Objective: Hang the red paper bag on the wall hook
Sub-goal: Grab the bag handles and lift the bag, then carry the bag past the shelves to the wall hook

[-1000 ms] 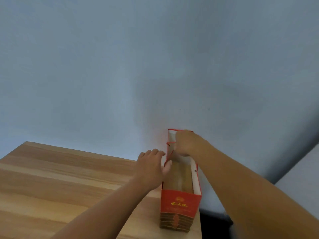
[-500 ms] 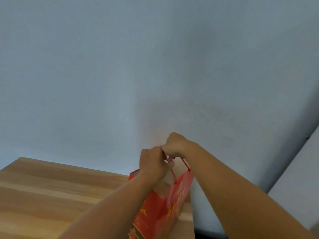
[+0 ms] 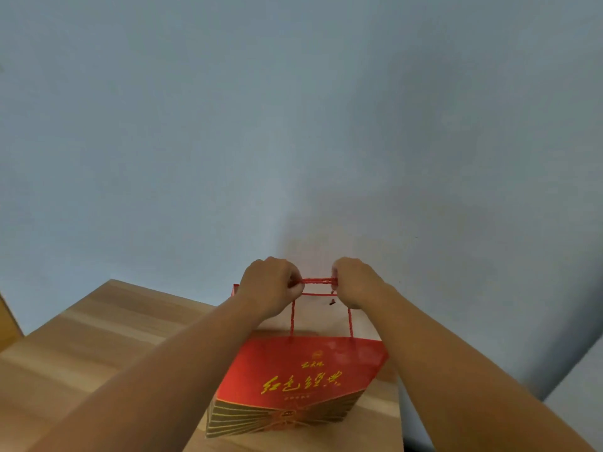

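A red paper bag [image 3: 303,376] with gold lettering and a dark striped base hangs over the wooden table, its broad face turned toward me. Its red cord handles [image 3: 319,281] are stretched flat between my two fists. My left hand [image 3: 269,285] grips the left end of the cords and my right hand [image 3: 354,282] grips the right end, both held close to the pale blue wall [image 3: 293,125]. I see no wall hook anywhere in this view.
The wooden table [image 3: 98,347] fills the lower left, with its right edge just past the bag. A grey surface [image 3: 580,380] rises at the lower right, beyond a dark gap. A brownish object [image 3: 6,324] shows at the far left edge.
The bag stood narrow end toward me on the table with my hands at its mouth. Both hands then took the cords, lifted it and turned its broad face toward me, spreading the handles apart.
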The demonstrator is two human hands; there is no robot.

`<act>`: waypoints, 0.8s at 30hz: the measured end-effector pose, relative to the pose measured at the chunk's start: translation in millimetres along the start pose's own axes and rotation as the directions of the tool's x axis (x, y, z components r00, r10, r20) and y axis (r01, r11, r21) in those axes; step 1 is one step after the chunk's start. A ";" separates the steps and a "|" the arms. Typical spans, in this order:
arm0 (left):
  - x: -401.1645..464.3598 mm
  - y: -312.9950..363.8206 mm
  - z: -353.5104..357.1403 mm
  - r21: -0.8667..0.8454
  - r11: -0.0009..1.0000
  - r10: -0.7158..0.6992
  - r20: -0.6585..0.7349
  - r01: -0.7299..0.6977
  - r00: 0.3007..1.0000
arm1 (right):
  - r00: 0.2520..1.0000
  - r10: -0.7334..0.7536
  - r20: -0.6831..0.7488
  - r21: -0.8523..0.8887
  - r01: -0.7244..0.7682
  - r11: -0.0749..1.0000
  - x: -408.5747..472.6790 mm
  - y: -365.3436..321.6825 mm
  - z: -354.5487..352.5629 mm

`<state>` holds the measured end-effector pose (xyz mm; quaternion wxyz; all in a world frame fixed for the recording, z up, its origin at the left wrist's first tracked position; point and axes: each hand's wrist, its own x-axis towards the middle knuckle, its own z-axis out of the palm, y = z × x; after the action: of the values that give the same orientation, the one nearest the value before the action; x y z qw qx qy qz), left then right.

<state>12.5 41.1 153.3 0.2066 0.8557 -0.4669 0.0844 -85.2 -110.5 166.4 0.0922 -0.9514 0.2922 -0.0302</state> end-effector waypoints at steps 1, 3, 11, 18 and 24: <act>-4.9 -6.8 -3.5 -0.004 1.000 -0.015 -0.014 0.015 1.000 | 1.000 -0.007 -0.007 0.014 0.007 1.000 -0.1 0.3 4.0; -14.2 -19.5 -9.9 0.005 0.999 -0.044 -0.050 0.044 0.998 | 0.995 -0.088 -0.043 0.032 0.089 0.995 -0.9 -9.5 9.6; -56.7 -46.7 -35.9 -0.011 0.984 -0.173 -0.236 0.176 0.956 | 0.920 -0.355 -0.166 0.054 0.368 0.928 -1.6 -82.3 19.7; -124.5 -56.4 -58.9 -0.036 0.919 -0.382 -0.322 0.392 0.866 | 0.767 -0.614 -0.185 0.213 0.641 0.737 -20.9 -135.1 43.4; -209.8 -76.6 -81.3 -0.061 0.774 -0.599 -0.395 0.630 0.697 | 0.654 -0.743 -0.143 0.421 0.719 0.553 -56.0 -196.7 68.7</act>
<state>-35.0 273.3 134.6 0.2782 0.9346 -0.0994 0.1983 -15.7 91.5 136.8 0.2921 -0.9390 -0.1467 -0.1067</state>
